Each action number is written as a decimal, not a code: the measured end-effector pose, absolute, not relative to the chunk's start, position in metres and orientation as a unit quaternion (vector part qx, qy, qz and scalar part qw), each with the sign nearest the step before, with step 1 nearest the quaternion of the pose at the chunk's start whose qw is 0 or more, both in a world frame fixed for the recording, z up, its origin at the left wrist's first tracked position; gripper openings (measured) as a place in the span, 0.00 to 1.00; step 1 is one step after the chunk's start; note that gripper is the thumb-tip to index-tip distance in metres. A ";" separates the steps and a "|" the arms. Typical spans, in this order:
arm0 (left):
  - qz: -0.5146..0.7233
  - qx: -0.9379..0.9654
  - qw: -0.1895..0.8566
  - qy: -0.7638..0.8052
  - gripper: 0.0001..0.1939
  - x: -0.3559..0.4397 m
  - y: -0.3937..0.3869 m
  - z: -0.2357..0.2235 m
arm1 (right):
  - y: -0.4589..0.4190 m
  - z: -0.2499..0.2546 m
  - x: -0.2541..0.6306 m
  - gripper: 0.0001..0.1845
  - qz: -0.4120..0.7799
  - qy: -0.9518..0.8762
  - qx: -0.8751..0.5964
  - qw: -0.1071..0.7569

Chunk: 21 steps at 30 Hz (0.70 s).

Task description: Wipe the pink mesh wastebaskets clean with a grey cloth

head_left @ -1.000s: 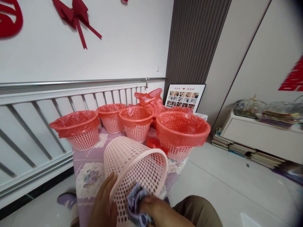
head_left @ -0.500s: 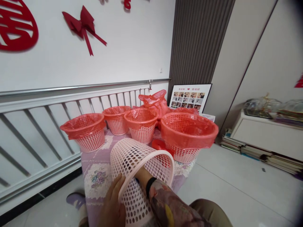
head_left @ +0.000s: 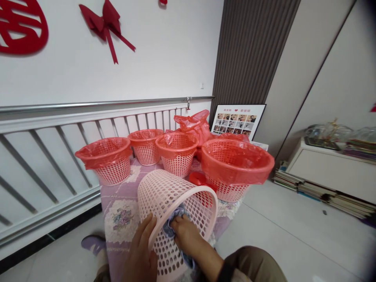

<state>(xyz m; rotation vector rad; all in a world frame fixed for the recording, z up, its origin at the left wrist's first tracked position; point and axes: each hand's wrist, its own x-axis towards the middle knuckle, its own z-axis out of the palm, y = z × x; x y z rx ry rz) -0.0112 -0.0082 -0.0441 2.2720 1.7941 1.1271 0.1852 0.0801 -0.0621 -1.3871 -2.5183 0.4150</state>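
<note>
A pale pink, round basket of perforated plastic [head_left: 164, 192] lies tipped between the person's hands, its mouth facing them. The left hand [head_left: 142, 246] touches the basket's near-left rim; whether it clamps there cannot be told. Inside the basket's mouth, the right hand [head_left: 187, 235] grips a crumpled blue-purple fabric cloth [head_left: 169, 229]. Beyond the basket stand four pink perforated baskets lined with translucent red plastic [head_left: 178, 158].

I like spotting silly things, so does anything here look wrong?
One pink basket lies tipped over and unlined, while the four baskets beyond it stand upright with red bags over their rims. The left hand touches it; the right hand holds a cloth at its mouth. Nothing looks spilled or broken.
</note>
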 end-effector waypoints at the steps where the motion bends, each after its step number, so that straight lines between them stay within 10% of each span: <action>1: 0.368 0.730 0.019 0.576 0.40 -0.011 -0.008 -0.044 | 0.069 -0.066 0.194 0.14 0.142 -0.859 -0.479 0.111; 12: 0.405 0.707 -0.044 0.579 0.29 -0.021 -0.013 -0.028 | 0.000 -0.094 0.241 0.18 0.235 -0.854 -0.451 0.110; 21: 0.311 0.752 -0.097 0.573 0.33 -0.045 -0.013 0.016 | -0.002 -0.053 0.224 0.27 0.351 -0.783 -0.397 0.326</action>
